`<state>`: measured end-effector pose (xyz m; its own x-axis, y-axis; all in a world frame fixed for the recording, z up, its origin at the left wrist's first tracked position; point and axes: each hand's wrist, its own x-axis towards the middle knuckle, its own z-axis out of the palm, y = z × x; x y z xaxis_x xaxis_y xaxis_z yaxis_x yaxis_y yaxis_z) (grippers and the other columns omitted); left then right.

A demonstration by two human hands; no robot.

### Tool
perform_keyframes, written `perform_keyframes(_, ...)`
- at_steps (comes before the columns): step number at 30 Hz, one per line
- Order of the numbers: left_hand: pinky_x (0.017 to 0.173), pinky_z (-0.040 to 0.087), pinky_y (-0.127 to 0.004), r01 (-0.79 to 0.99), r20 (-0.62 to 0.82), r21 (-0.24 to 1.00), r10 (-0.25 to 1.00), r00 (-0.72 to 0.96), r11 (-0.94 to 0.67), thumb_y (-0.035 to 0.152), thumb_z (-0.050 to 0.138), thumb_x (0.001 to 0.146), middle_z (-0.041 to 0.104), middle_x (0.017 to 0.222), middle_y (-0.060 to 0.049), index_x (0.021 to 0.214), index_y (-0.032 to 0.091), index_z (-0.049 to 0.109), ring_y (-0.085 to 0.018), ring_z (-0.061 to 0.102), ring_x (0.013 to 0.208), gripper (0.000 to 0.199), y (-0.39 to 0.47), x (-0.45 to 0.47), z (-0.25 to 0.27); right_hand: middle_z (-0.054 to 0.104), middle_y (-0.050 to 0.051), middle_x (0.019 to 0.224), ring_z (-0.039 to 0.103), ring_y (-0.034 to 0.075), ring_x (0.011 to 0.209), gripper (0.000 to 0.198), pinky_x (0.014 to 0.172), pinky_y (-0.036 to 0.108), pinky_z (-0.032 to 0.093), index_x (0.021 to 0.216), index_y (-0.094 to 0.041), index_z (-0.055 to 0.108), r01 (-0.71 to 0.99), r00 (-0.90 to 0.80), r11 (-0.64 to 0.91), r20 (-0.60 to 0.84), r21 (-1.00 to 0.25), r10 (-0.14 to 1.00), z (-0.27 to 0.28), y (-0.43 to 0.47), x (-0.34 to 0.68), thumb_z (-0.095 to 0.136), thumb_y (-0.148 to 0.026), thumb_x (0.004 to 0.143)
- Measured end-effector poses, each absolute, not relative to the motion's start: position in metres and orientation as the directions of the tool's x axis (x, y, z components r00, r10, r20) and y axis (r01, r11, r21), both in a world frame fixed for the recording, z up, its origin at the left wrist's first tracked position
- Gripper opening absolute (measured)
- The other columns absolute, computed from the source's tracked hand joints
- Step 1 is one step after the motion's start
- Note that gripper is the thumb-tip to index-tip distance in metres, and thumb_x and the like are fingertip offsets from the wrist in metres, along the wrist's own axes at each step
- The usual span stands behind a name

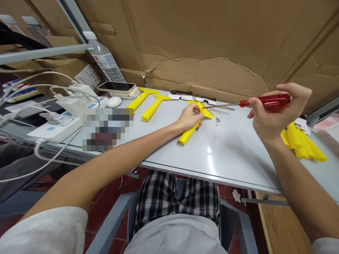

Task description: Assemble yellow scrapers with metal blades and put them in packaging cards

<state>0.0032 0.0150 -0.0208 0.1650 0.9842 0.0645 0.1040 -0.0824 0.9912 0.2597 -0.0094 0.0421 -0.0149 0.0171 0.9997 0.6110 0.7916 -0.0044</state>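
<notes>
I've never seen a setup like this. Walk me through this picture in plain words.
There is no machine here: a camera worn on a person's head looks forward and down, so you see their own arms and lap. There is just this one view.

The left hand holds a yellow tool with a wide, flat head. The right hand holds a red-handled screwdriver, its tip at that head.

On the table, small dark pieces lie just beyond the head. Two more yellow tools lie to the left, near a phone, and a yellow bunch lies at the right.
</notes>
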Motion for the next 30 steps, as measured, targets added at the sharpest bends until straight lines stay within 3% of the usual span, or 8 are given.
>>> perform_keyframes(3, 0.044, 0.054, -0.025, 0.105, 0.055, 0.992, 0.985, 0.165, -0.073, 0.009, 0.067, 0.094, 0.066, 0.117, -0.008, 0.095, 0.020, 0.051, -0.009, 0.067, 0.055, 0.020, 0.0143, 0.0032, -0.0204, 0.058, -0.006, 0.087, 0.061, -0.001, 0.055, 0.039, 0.045, 0.009, 0.037, 0.107, -0.014, 0.053, 0.612, -0.028, 0.791, 0.998, -0.027, 0.055, 0.0407, -0.0095, 0.2610, 0.081, -0.032, 0.087)
perform_keyframes(5, 0.044, 0.054, -0.025, 0.113, 0.050, 0.991, 0.985, 0.162, -0.069, 0.009, 0.066, 0.095, 0.065, 0.116, -0.008, 0.095, 0.020, 0.051, -0.009, 0.067, 0.055, 0.019, 0.0136, 0.0031, -0.0197, 0.060, -0.005, 0.090, 0.062, 0.000, 0.057, 0.028, 0.046, 0.010, 0.038, 0.109, -0.015, 0.051, 0.582, -0.038, 0.811, 0.993, -0.070, 0.113, 0.0389, -0.0099, 0.2620, 0.070, -0.029, 0.094)
perform_keyframes(10, 0.043, 0.054, -0.025, 0.117, 0.016, 0.993, 0.989, 0.147, -0.034, 0.008, 0.065, 0.094, 0.065, 0.109, -0.005, 0.094, 0.021, 0.050, -0.009, 0.067, 0.053, 0.020, 0.0132, 0.0033, -0.0187, 0.062, 0.004, 0.119, 0.075, 0.012, 0.100, 0.034, 0.055, 0.016, 0.056, 0.125, -0.022, 0.047, 0.463, -0.064, 0.880, 0.985, -0.111, 0.158, 0.0368, -0.0128, 0.2598, 0.062, -0.032, 0.096)
perform_keyframes(14, 0.042, 0.052, -0.023, 0.111, 0.018, 0.993, 0.989, 0.148, -0.035, 0.009, 0.067, 0.095, 0.064, 0.106, -0.004, 0.094, 0.021, 0.049, -0.008, 0.065, 0.053, 0.021, 0.0124, 0.0035, -0.0176, 0.063, 0.000, 0.110, 0.070, 0.004, 0.074, 0.044, 0.052, 0.014, 0.054, 0.132, -0.025, 0.046, 0.480, -0.087, 0.865, 0.974, -0.143, 0.210, 0.0406, -0.0178, 0.2564, 0.066, -0.022, 0.093)
perform_keyframes(18, 0.042, 0.052, -0.023, 0.119, 0.031, 0.992, 0.988, 0.152, -0.049, 0.010, 0.067, 0.095, 0.063, 0.106, -0.003, 0.093, 0.021, 0.049, -0.008, 0.065, 0.052, 0.021, 0.0118, 0.0031, -0.0169, 0.056, 0.001, 0.122, 0.062, -0.002, 0.065, 0.052, 0.048, 0.011, 0.046, 0.125, -0.023, 0.052, 0.598, -0.055, 0.800, 0.994, -0.047, 0.099, 0.0425, -0.0157, 0.2614, 0.080, -0.024, 0.081)
perform_keyframes(21, 0.043, 0.053, -0.023, 0.122, 0.026, 0.992, 0.989, 0.147, -0.045, 0.009, 0.067, 0.094, 0.064, 0.104, -0.003, 0.093, 0.021, 0.049, -0.008, 0.065, 0.052, 0.022, 0.0125, 0.0027, -0.0179, 0.056, 0.000, 0.111, 0.065, 0.001, 0.069, 0.045, 0.054, 0.014, 0.050, 0.122, -0.021, 0.052, 0.621, -0.065, 0.783, 0.994, -0.026, 0.085, 0.0412, -0.0111, 0.2650, 0.075, -0.028, 0.084)
perform_keyframes(25, 0.043, 0.053, -0.023, 0.116, 0.032, 0.992, 0.988, 0.152, -0.050, 0.010, 0.069, 0.093, 0.066, 0.107, -0.005, 0.094, 0.021, 0.050, -0.009, 0.067, 0.054, 0.022, 0.0141, 0.0024, -0.0210, 0.056, 0.004, 0.118, 0.073, 0.011, 0.096, 0.048, 0.068, 0.023, 0.062, 0.126, -0.023, 0.047, 0.544, -0.091, 0.839, 0.992, -0.025, 0.089, 0.0408, -0.0102, 0.2621, 0.069, -0.032, 0.084)
perform_keyframes(30, 0.043, 0.053, -0.023, 0.107, 0.042, 0.993, 0.988, 0.151, -0.058, 0.011, 0.071, 0.091, 0.066, 0.110, -0.006, 0.095, 0.021, 0.051, -0.009, 0.069, 0.056, 0.022, 0.0151, 0.0017, -0.0231, 0.054, 0.002, 0.117, 0.069, 0.004, 0.077, 0.049, 0.058, 0.016, 0.056, 0.122, -0.021, 0.049, 0.589, -0.023, 0.801, 0.989, -0.103, 0.144, 0.0422, -0.0131, 0.2599, 0.076, -0.023, 0.081)
